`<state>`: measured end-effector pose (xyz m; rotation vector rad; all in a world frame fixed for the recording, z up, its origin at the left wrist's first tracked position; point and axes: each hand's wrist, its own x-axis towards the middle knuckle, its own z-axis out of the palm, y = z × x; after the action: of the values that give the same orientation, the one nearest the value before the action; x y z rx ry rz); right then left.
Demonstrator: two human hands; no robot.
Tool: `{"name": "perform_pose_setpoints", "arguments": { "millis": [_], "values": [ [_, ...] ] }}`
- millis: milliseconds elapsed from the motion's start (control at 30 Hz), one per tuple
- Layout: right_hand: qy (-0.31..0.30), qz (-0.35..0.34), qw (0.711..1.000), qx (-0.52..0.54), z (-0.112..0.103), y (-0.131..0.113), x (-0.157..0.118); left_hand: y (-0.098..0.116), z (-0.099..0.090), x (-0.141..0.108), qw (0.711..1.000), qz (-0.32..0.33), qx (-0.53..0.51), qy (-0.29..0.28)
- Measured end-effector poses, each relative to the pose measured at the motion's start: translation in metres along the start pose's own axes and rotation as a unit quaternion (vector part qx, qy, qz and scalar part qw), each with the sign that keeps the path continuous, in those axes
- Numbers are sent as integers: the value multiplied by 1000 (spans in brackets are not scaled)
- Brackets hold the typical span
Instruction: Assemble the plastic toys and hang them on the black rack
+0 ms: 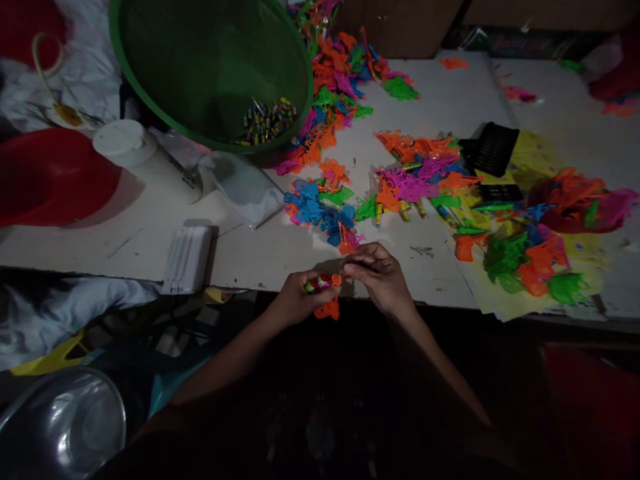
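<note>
My left hand (300, 299) is closed around an orange plastic piece (327, 309) and a small yellow-green and pink tube (318, 283), at the table's front edge. Close to its right, my right hand (377, 277) has thumb and fingers pinched together; whatever lies between them is too small and dark to name. Just beyond both hands is a pile of blue plastic pieces (313, 203), with some orange, pink and green ones. A few small metallic bits (423, 251) lie on the white table (250, 263) to the right of my right hand.
A green basin (200, 60) holding small tubes (267, 122) stands at the back left. At left are a red basin (55, 177), a white jug (150, 160) and a white power bank-like block (187, 260). More coloured pieces (420, 177), a black basket (493, 148) and yellow sheets (520, 303) lie right.
</note>
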<state>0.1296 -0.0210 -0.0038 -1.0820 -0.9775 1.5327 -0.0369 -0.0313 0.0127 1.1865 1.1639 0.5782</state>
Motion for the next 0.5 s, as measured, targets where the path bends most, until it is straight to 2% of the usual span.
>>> {"name": "perform_pose_setpoints", "arguments": {
  "millis": [233, 500],
  "values": [
    [0, 12, 1000, 18, -1, 2, 1, 2, -1, 0, 999, -18, -27, -33],
    [-59, 75, 995, 25, -2, -4, 1, 3, -3, 2, 999, -10, -12, -43]
  ]
}}
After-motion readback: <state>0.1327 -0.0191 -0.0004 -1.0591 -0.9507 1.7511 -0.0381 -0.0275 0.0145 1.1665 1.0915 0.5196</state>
